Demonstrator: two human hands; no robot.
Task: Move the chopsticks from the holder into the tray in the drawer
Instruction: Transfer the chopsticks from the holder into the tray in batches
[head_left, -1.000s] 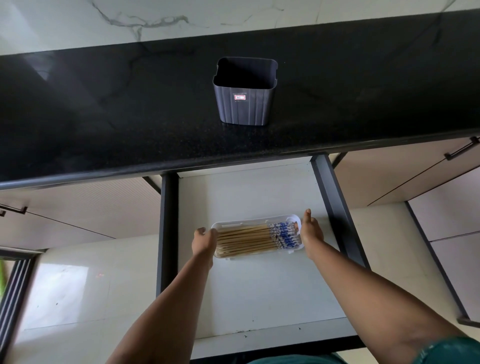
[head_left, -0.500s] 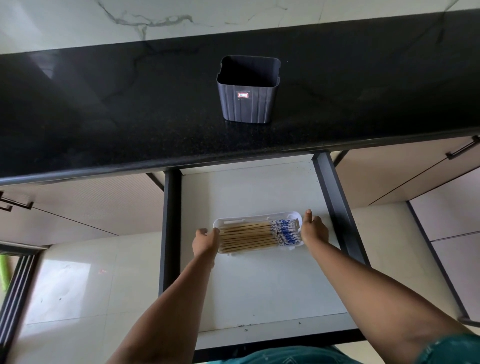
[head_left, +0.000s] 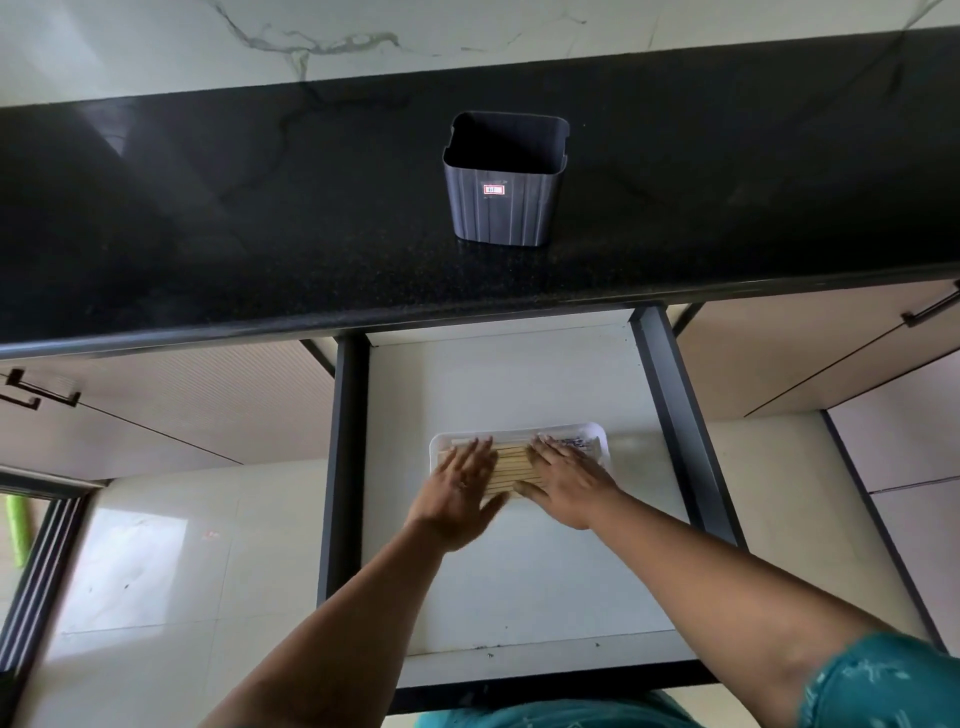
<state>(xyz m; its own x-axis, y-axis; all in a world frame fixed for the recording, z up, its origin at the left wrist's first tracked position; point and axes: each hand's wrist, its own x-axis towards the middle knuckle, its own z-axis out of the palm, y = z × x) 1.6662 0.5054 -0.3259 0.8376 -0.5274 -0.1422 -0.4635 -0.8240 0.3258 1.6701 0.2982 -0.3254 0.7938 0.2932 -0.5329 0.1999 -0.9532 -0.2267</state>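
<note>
Fingers (head_left: 480, 452) of both my hands lie flat and spread, palms down, gripping nothing: my left hand (head_left: 460, 491) covers the left part of the chopsticks (head_left: 511, 467), my right hand (head_left: 563, 483) the right part, and only a strip of pale wooden sticks shows between them. Whether my palms press on the sticks or just rest above them I cannot tell; the left hand is blurred.

From biggest to smallest: the counter (head_left: 260, 218), black and speckled, runs across the whole upper view, with a white marbled wall (head_left: 156, 47) behind it. Below it the drawer (head_left: 519, 582) stands pulled out, white inside with dark side rails. Pale cabinet fronts (head_left: 831, 364) sit to either side, with dark handles, and a glossy tiled floor (head_left: 156, 561) lies under them.

The holder (head_left: 504, 179) stands upright on the counter, a dark ribbed tub, open at the top, with nothing showing inside it. A small red and white label (head_left: 494, 189) is stuck on its near face; its writing is too small to read.

The tray (head_left: 592, 431), white with rounded corners, lies on the drawer floor, well apart from the holder. All the chopsticks I can see lie in it, side by side, running left to right, with blue-patterned ends (head_left: 574, 442) peeking out past my right fingertips.
</note>
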